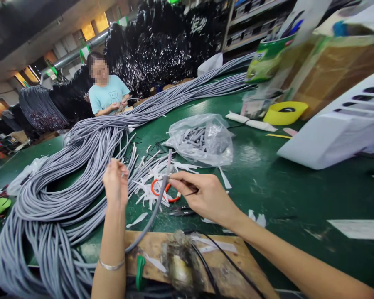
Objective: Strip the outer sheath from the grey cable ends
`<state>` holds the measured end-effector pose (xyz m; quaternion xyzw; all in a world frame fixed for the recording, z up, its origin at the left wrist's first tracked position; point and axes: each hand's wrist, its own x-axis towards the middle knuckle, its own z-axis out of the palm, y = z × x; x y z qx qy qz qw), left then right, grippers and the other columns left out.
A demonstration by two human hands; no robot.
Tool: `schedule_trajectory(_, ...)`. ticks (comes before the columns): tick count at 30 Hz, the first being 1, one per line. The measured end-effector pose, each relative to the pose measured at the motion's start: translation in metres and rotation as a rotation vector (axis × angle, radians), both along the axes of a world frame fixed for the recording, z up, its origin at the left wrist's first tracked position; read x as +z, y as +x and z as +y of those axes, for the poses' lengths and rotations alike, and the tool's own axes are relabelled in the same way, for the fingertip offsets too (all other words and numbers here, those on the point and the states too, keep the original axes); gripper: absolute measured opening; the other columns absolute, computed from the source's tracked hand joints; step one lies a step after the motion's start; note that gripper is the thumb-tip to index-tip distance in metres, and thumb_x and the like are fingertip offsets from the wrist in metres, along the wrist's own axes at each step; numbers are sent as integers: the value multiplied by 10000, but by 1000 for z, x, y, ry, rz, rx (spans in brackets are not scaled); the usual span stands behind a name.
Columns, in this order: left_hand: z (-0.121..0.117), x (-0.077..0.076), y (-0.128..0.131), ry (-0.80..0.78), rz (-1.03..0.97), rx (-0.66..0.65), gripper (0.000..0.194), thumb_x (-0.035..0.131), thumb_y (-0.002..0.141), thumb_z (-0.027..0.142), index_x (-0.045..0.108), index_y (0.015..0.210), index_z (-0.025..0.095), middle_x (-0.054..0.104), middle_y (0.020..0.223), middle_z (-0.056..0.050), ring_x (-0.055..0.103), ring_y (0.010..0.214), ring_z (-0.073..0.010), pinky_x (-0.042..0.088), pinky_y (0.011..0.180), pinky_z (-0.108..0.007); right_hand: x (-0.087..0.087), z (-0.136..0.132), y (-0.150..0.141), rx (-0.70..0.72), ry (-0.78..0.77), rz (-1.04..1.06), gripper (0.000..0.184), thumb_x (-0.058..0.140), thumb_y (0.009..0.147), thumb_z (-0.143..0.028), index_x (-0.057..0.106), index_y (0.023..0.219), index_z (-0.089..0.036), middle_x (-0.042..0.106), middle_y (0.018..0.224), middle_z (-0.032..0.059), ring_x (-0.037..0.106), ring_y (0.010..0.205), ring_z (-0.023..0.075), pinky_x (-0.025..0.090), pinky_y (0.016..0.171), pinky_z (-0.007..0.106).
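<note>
My right hand (pixel 205 195) pinches a grey cable (pixel 157 203) near its upper end, fingers closed on it; the cable curves down to the wooden board (pixel 224 265). My left hand (pixel 116 182) is raised beside it with fingers closed, seemingly on a thin piece I cannot make out. Below the hands, orange-handled scissors (pixel 162 193) lie among white and grey sheath scraps (pixel 152 178) on the green table (pixel 283 191).
A huge bundle of grey cables (pixel 65 199) runs from lower left to the far right. A clear bag of cut pieces (pixel 202 139), a yellow bowl (pixel 285 112), a white appliance (pixel 339 128) and cardboard boxes stand right. A person in a blue shirt (pixel 107 93) works opposite.
</note>
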<state>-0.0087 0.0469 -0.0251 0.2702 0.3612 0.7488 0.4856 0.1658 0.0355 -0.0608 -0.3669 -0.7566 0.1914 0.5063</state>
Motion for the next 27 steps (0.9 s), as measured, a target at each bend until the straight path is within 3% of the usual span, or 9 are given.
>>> schedule_trajectory(3,-9,-8,18,-145,425,-434,340,752,577,321,652,840,129,615,770,-28,545,557,-77,419,487,-180,0,-1,-3,37,-33,38,202,473,810,-233,630,711,-154,500,459,-33,388,385,73,312,381,189)
schedule_trajectory(4,-12,-10,24,-142,512,-476,348,742,583,357,671,836,129,626,772,-39,547,562,-90,416,487,-190,0,-1,-4,51,-44,38,202,474,807,-233,630,708,-151,511,471,-29,387,393,73,314,386,189)
schedule_trajectory(7,-17,-16,36,-57,592,-420,322,666,654,441,702,718,128,638,686,-48,541,559,-112,413,501,-209,0,-1,-3,90,-103,61,206,476,799,-234,626,690,-145,519,489,-26,384,410,72,325,393,185)
schedule_trajectory(12,-17,-13,36,102,461,-275,294,675,659,427,671,588,142,628,608,-33,547,572,-106,445,571,-210,1,1,0,85,-166,100,198,483,776,-231,614,663,-134,524,499,-17,431,439,79,378,431,182)
schedule_trajectory(15,-20,-10,37,111,355,-319,304,687,644,431,636,577,139,587,573,-8,365,355,-21,278,352,-157,1,5,2,-18,-106,64,196,480,772,-220,608,648,-136,517,476,-18,430,428,79,363,425,185)
schedule_trajectory(17,-22,-9,39,101,313,-376,325,698,625,434,605,554,131,527,525,14,242,310,11,152,317,-148,1,9,6,-112,-28,41,186,478,765,-206,603,642,-144,507,467,-21,428,421,79,356,431,192)
schedule_trajectory(20,-26,-8,39,89,345,-353,346,706,612,439,589,534,123,393,438,50,218,333,4,121,340,-150,5,17,17,-322,29,91,159,501,735,-193,578,601,-155,473,447,-28,411,392,76,342,423,202)
schedule_trajectory(22,-26,-8,38,71,424,-295,347,701,618,439,602,526,120,344,405,59,229,350,-9,133,353,-159,11,18,24,-370,0,212,150,516,730,-210,568,599,-160,474,451,-27,424,388,76,341,404,198)
schedule_trajectory(27,-27,-11,43,76,745,-265,321,639,689,424,686,575,127,548,460,-6,418,425,-73,335,447,-201,23,4,25,48,-77,368,151,522,765,-283,617,730,-170,599,563,2,550,477,103,415,430,188)
